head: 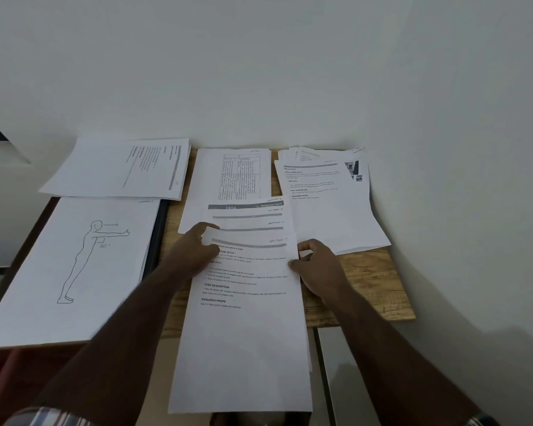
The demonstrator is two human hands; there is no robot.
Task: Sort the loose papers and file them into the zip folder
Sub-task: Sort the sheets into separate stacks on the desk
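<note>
A staggered stack of printed sheets (pixel 246 327) lies in the middle of the wooden table (pixel 360 290), its lower end hanging over the front edge. My left hand (pixel 194 250) pinches the stack's upper left corner with curled fingers. My right hand (pixel 317 265) grips the stack's right edge. A dark folder (pixel 157 238) lies at the left, mostly hidden under a sheet with a standing figure drawing (pixel 74 265). More paper piles sit at the back left (pixel 117 167), back centre (pixel 234 176) and right (pixel 330 204).
A white wall rises directly behind the table. The table's right edge and front edge are close to my right forearm. A dark reddish surface shows at the lower left below the drawing sheet.
</note>
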